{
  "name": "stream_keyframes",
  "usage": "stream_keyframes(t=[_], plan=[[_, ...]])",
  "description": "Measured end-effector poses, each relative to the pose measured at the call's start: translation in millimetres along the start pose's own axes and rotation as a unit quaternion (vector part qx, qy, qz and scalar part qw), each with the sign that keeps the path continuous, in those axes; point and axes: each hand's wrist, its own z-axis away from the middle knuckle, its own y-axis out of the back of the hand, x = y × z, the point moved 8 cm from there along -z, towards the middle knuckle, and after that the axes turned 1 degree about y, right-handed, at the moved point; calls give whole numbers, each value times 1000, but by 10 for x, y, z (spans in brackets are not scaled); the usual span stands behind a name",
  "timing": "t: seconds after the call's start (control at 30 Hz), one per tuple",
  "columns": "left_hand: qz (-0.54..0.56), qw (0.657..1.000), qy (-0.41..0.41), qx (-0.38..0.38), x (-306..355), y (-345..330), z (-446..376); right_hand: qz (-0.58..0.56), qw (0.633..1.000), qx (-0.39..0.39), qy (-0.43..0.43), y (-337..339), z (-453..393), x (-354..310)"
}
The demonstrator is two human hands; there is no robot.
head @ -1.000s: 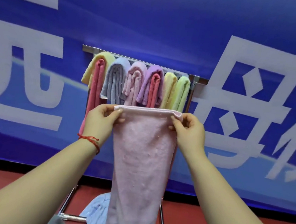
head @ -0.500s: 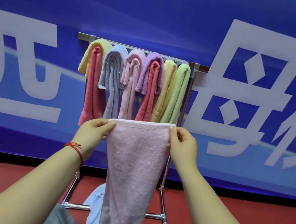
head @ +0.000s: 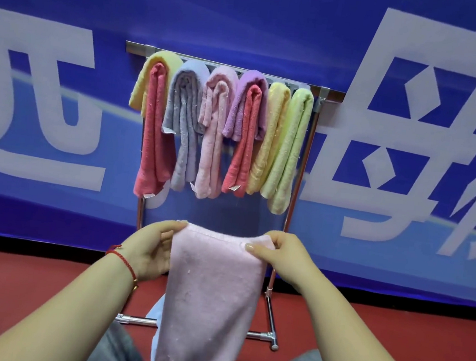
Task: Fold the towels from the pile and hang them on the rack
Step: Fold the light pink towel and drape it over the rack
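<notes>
Both hands (head: 287,259) hold pink towel (head: 210,289); rack (head: 303,163) holds hung towels (head: 215,131)

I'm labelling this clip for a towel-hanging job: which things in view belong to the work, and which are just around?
Belongs to the job:
pink towel, gripped at its top corners by the left hand and the right hand
rack
hung towels

Just around:
blue banner
red floor
red bracelet
</notes>
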Motion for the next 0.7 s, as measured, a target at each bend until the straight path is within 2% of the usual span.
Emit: stream_keyframes(t=[0.07,0.13,0.27,0.4,0.5,0.7], plan=[[-2,999,19,-34,-47,16,4,-16,998,-54,-24,-58,15,27],[-19,999,20,-43,-80,32,15,-17,998,-63,-26,-41,13,13],[-21,1000,11,10,-100,47,30,10,999,-18,-45,27,-25,-1],[20,999,-3,47,-145,-72,-16,-72,990,70,-98,-20,-45,51],[79,996,-10,47,-206,-239,-18,-89,983,130,-97,-80,-35,19],[118,991,-51,42,-332,-446,-80,-88,988,125,-29,-368,48,-237]])
